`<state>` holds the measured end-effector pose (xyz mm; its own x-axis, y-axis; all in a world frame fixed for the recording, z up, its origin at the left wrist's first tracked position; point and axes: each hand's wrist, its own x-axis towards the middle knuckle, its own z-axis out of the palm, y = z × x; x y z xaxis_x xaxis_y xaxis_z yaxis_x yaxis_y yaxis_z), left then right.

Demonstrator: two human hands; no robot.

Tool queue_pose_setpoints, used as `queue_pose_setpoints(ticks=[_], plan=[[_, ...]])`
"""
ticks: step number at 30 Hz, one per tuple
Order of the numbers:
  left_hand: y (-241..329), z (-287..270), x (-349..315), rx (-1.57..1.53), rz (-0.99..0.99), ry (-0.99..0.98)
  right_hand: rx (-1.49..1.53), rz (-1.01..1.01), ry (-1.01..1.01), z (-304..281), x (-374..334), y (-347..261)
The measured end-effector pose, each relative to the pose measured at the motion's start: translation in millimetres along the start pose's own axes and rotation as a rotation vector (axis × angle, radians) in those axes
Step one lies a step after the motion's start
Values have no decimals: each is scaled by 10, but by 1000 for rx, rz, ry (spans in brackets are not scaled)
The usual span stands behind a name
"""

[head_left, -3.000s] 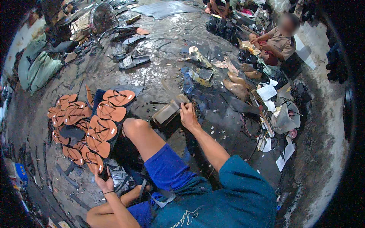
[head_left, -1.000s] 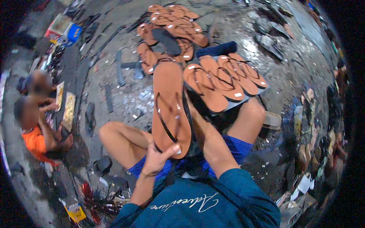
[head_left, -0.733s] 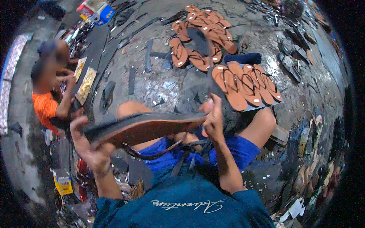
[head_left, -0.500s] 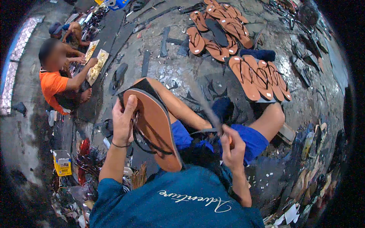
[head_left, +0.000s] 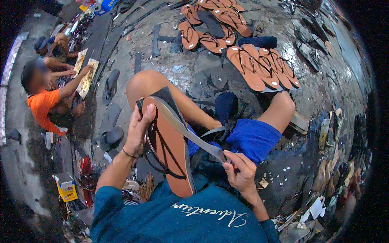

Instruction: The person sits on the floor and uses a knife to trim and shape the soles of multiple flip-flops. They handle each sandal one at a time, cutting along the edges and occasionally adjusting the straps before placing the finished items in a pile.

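My left hand [head_left: 137,128] grips a brown flip-flop [head_left: 178,150] with black thong straps, its thumb pressed on the insole close to the upper end. The flip-flop is tilted in front of my chest. Dark sheet rubber [head_left: 169,98] sticks out past its upper right edge. In my closed right hand [head_left: 242,172] is a long grey-bladed knife [head_left: 198,141]. Its blade runs up and left from my fingers and lies along the right edge of the sole near the upper end. My fingers hide the handle.
Finished-looking brown flip-flops [head_left: 259,67] lie in a row beyond my right knee, with a pile of more [head_left: 210,40] farther off. A dark roll [head_left: 258,42] lies between them. Rubber scraps litter the floor. At left sits a person in orange [head_left: 44,105]; a yellow box [head_left: 67,188] stands nearer.
The knife has swung from pointing away, blurred and apart, to lying against the flip-flop's edge. My right hand has come lower. The whole view has shifted slightly.
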<state>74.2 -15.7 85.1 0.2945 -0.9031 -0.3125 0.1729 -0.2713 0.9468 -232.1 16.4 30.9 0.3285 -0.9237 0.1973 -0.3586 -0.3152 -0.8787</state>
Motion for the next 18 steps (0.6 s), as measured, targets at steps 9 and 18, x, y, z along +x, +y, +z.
queue_pose_setpoints(ticks=[9, 18], plan=[[170, 312, -41, 161, 109, -247, -129, -13, -133, -511, 732, -411], [354, 491, -87, 221, -7, -473, -53, -173, -299, -616, 1371, -612]])
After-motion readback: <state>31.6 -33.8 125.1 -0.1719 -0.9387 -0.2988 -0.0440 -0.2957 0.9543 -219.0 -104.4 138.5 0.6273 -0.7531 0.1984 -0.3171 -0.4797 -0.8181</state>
